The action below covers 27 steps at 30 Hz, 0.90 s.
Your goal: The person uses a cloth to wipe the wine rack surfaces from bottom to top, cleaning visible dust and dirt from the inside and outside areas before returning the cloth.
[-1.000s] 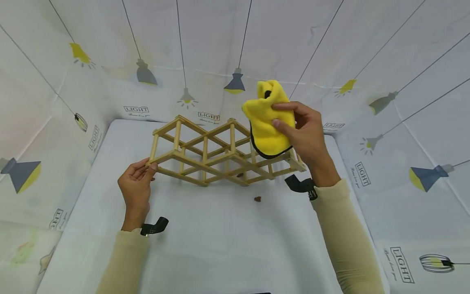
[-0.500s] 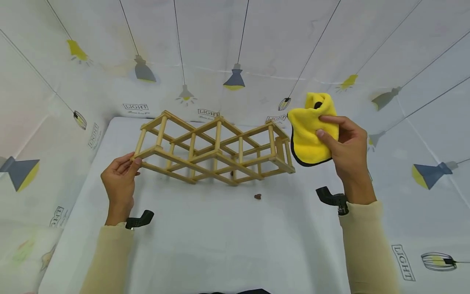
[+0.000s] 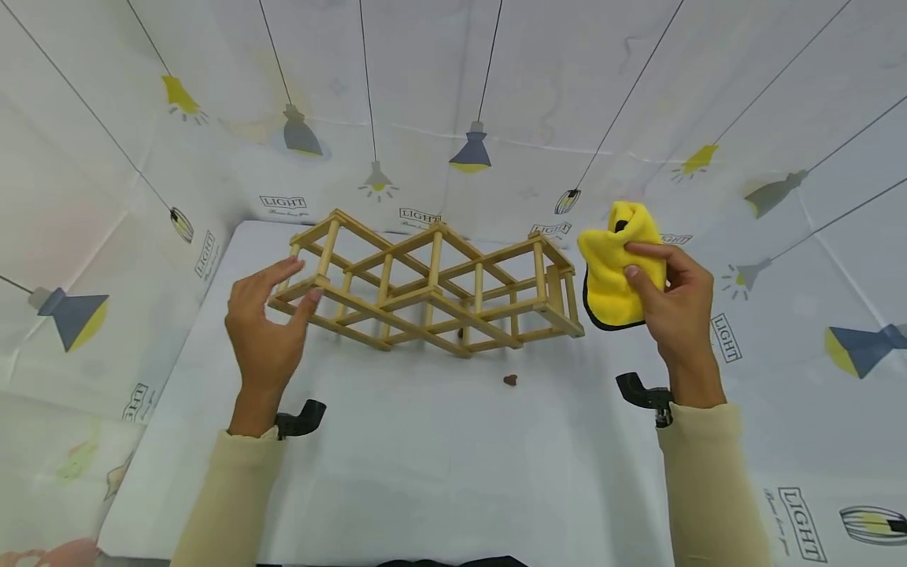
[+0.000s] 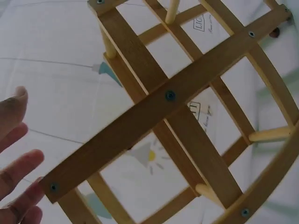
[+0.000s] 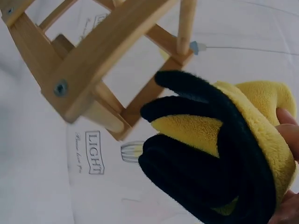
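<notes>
A wooden lattice rack (image 3: 432, 293) with crossing slats and round dowels stands on the white table. Its left end lies between the parted thumb and fingers of my left hand (image 3: 265, 327). In the left wrist view, the spread fingers (image 4: 23, 170) are close beside the rack's end slat; whether one touches it I cannot tell. My right hand (image 3: 673, 303) pinches a folded yellow cloth (image 3: 620, 272) with a dark border, held up just right of the rack. The right wrist view shows the cloth's dark underside (image 5: 196, 172) and part of the rack's end.
A small brown piece (image 3: 510, 379) lies on the white table (image 3: 439, 465) in front of the rack. Another dark brown bit (image 3: 460, 333) sits beneath the slats. White sheets printed with hanging lamps (image 3: 524, 79) surround the table at the back and sides.
The cloth has moved from in front of the rack's right end to the right, away from it. My left hand has let go of the rack's left corner. The rack has shifted slightly left.
</notes>
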### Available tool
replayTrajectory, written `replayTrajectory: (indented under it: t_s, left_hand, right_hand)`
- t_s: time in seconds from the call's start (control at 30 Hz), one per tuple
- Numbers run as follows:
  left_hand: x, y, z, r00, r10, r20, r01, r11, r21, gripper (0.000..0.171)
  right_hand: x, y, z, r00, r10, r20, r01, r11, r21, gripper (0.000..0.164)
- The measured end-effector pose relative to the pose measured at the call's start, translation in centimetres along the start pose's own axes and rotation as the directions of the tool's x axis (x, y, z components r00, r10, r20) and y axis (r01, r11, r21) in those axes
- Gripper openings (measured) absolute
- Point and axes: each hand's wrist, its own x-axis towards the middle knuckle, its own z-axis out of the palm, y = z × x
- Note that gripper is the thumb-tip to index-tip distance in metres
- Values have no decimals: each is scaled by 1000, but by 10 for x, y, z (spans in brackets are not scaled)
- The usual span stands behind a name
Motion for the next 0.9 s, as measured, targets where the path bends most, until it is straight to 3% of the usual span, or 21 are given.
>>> replayTrajectory:
  t_s: [0.07, 0.13, 0.3, 0.43, 0.53, 0.63, 0.77, 0.83, 0.9]
  left_hand:
    - [3, 16, 11, 993, 74, 87, -74, 997, -2, 45]
    - [6, 24, 19, 982, 101, 161, -107, 994, 27, 47]
    - [4, 12, 16, 968, 5, 249, -29, 995, 91, 57]
    - [2, 1, 11, 966, -43, 256, 29, 998, 57, 65]
    - [2, -5, 13, 965, -58, 255, 55, 998, 20, 66]
    - [3, -9, 18, 965, -48, 259, 55, 998, -19, 63]
    - [5, -11, 25, 958, -6, 287, 23, 998, -54, 62]
    - [7, -10, 26, 955, 4, 297, 14, 998, -57, 62]
    - [9, -9, 28, 951, 7, 310, 11, 998, -55, 62]
  right_hand:
    - [-1, 5, 3, 1000, -11, 2, 11, 999, -52, 32]
    - [-2, 9, 7, 1000, -16, 14, 17, 997, -73, 33]
    - [-2, 17, 15, 996, -48, 73, 56, 992, -110, 31]
    - [5, 22, 22, 992, -72, 103, 87, 984, -154, 29]
    - [10, 26, 31, 982, -37, 186, 74, 978, -193, 28]
    - [15, 28, 37, 956, 59, 286, 27, 957, -288, 26]
    - [20, 26, 33, 910, 182, 373, 27, 872, -490, 26]
    - [22, 23, 28, 879, 210, 428, 61, 841, -538, 29]
    - [25, 20, 25, 835, 223, 503, 92, 845, -527, 32]
